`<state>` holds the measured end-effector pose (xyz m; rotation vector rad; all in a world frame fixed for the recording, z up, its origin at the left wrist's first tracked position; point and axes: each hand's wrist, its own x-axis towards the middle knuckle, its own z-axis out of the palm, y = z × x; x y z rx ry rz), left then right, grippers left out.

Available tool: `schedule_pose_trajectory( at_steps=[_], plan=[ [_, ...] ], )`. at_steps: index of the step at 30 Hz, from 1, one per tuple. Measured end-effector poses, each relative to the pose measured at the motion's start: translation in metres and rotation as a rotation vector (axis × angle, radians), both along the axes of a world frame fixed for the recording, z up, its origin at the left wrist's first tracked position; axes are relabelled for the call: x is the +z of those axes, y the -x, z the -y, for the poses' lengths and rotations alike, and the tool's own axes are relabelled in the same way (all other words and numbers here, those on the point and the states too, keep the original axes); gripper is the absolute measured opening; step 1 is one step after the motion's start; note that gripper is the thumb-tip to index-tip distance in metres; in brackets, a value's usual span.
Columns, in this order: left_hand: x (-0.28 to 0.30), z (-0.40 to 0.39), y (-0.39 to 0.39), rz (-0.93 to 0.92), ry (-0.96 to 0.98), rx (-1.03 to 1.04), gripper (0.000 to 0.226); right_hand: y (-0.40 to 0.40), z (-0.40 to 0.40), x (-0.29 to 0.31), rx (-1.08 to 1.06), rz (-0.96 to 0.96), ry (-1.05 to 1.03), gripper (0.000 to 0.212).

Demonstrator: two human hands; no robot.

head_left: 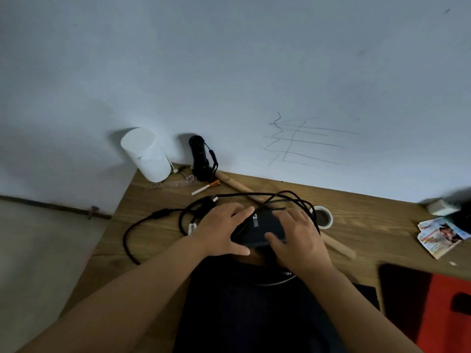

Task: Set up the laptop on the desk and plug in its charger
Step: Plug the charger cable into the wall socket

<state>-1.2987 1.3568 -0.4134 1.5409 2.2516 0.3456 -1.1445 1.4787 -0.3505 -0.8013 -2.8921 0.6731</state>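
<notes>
Early stage: my left hand [224, 229] and right hand [297, 238] grip the charger brick [257, 231], its cable [153, 220] sprawled toward nine o'clock, unplugged; no laptop visibly set up.

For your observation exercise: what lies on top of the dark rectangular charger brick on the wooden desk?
Both hands rest on the dark rectangular charger brick: the left hand at its left end, the right hand at its right. Black cable loops over it. The hands hide its ends.

Grainy matt wood desk [356, 212], matt black plastic charger brick [257, 230], glossy paper cards [441, 235].
</notes>
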Motion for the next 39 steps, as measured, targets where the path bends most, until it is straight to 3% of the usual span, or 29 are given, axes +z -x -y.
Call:
schedule_pose_trajectory(
  at_steps=[3, 5, 8, 10, 14, 18, 21, 24, 27, 30, 34, 36, 39],
  plan=[
    [0.005, 0.011, 0.017, -0.086, -0.177, 0.331, 0.069, 0.005, 0.0, -0.003, 0.0, 0.006, 0.017, 0.049],
    [0.005, 0.018, 0.028, -0.193, -0.131, 0.535, 0.057, 0.007, 0.001, -0.006, -0.003, 0.01, 0.037, 0.049],
    [0.0, 0.021, 0.036, -0.065, 0.054, 0.589, 0.054, 0.009, 0.003, -0.008, 0.001, 0.016, 0.065, 0.049],
    [0.0, 0.022, 0.036, 0.026, 0.053, 0.592, 0.054, 0.009, 0.004, -0.008, 0.006, 0.016, 0.068, 0.048],
    [0.02, 0.016, 0.029, 0.05, -0.21, 0.624, 0.048, 0.011, 0.005, -0.002, 0.007, -0.048, 0.076, 0.045],
    [0.06, 0.0, 0.008, 0.261, -0.538, 0.684, 0.034, 0.02, 0.012, 0.011, -0.019, -0.166, 0.215, 0.039],
    [0.086, -0.016, -0.018, 0.379, -0.699, 0.62, 0.035, 0.027, 0.02, 0.027, -0.144, -0.319, 0.502, 0.013],
    [0.103, -0.028, -0.046, 0.576, -0.78, 0.564, 0.041, 0.024, 0.017, 0.038, -0.378, -0.443, 0.825, 0.029],
    [0.108, -0.03, -0.061, 0.739, -0.679, 0.364, 0.047, 0.013, 0.008, 0.047, -0.586, -0.559, 1.149, 0.025],
    [0.105, -0.023, -0.063, 0.785, -0.498, 0.233, 0.06, -0.001, -0.004, 0.054, -0.741, -0.648, 1.233, 0.021],
    [0.102, -0.024, -0.076, 0.65, -0.455, 0.12, 0.061, -0.008, -0.017, 0.062, -0.746, -0.596, 1.38, 0.03],
    [0.101, -0.034, -0.087, 0.463, -0.497, 0.024, 0.06, -0.009, -0.022, 0.064, -0.835, -0.602, 1.494, 0.026],
    [0.098, -0.045, -0.102, 0.34, -0.513, -0.11, 0.059, -0.017, -0.036, 0.063, -1.006, -0.679, 1.587, 0.021]
  ],
)
